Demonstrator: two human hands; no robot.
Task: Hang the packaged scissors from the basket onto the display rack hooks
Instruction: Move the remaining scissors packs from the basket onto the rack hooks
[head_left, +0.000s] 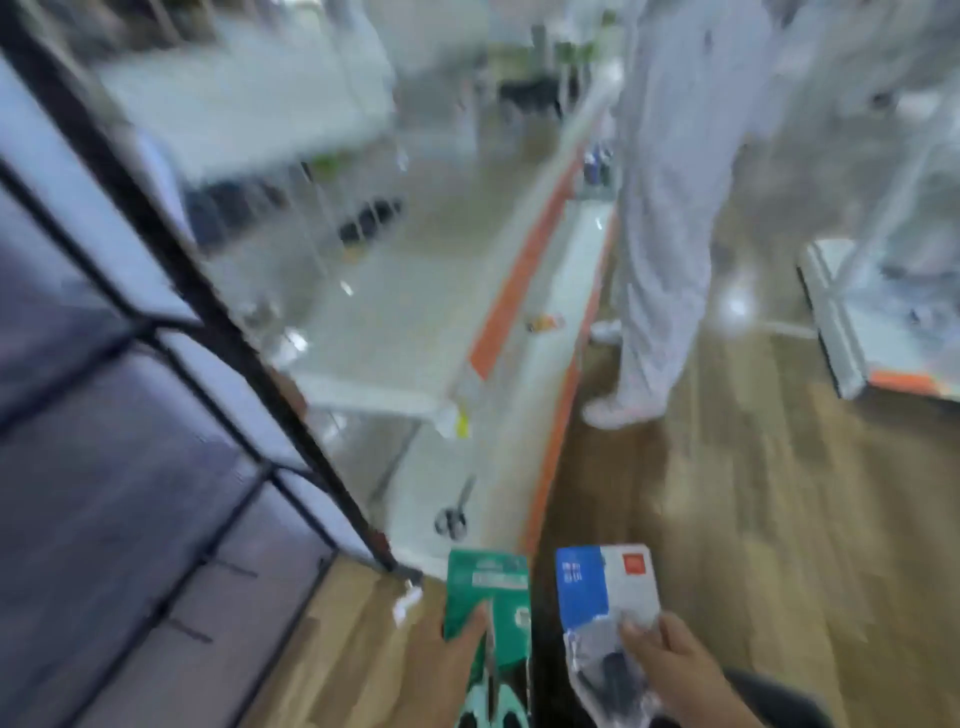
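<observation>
The picture is blurred by motion. My left hand grips a green-carded pack of scissors at the bottom centre, thumb on its face. Beside it my right hand pinches a blue and white carded pack of scissors by its clear blister. A loose pair of scissors lies on the lowest white shelf just beyond the two packs. The display rack, with thin metal hooks, rises above that shelf. No basket shows.
A black wire grid panel stands at the left. A person in white trousers stands by the orange-edged shelf, feet on the wooden floor. Another white and orange shelf base sits at the right.
</observation>
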